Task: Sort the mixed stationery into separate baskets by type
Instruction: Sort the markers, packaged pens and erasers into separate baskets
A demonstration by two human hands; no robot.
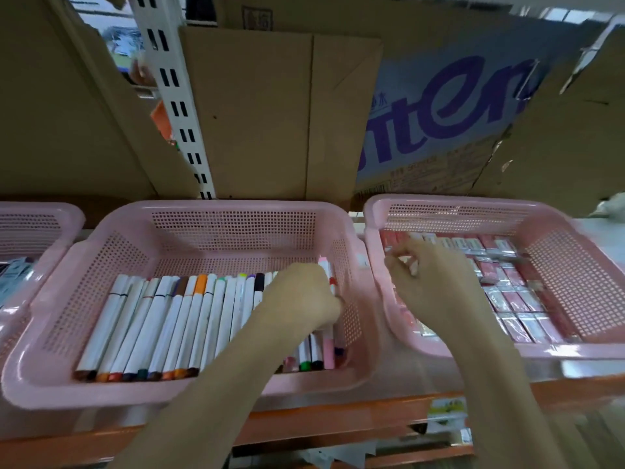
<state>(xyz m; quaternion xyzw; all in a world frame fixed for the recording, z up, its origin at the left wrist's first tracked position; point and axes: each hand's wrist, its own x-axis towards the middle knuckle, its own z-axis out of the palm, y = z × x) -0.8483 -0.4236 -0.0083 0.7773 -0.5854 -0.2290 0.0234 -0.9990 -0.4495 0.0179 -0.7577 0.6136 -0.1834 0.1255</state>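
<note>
Three pink perforated baskets are sitting in a row on an orange shelf edge, and the person is working over two of them at once. The middle basket is holding a neat rank of white-barrelled markers, all lying the same way with coloured caps toward the back wall, which looks like deliberate tidying so each new one can slot in beside the last. The left hand is reaching down into the right end of that row, fingers curled around a pink-capped marker whose tip is poking up above the knuckles and whose pink lower end is showing below the wrist; I judge it is being set into the last gap against the basket's side wall.

The right hand is hovering over the near-left corner of the right basket, which is packed with small red-and-white wrapped packs, erasers by the look of them, though motion blur leaves that unsure. Its fingertips are drawn narrowly together as if pinching; whether anything is between them I cannot tell. A thin pen-like item is lying across the packs and probably belongs elsewhere.

The left basket is mostly out of view. Cardboard cartons are standing behind.
</note>
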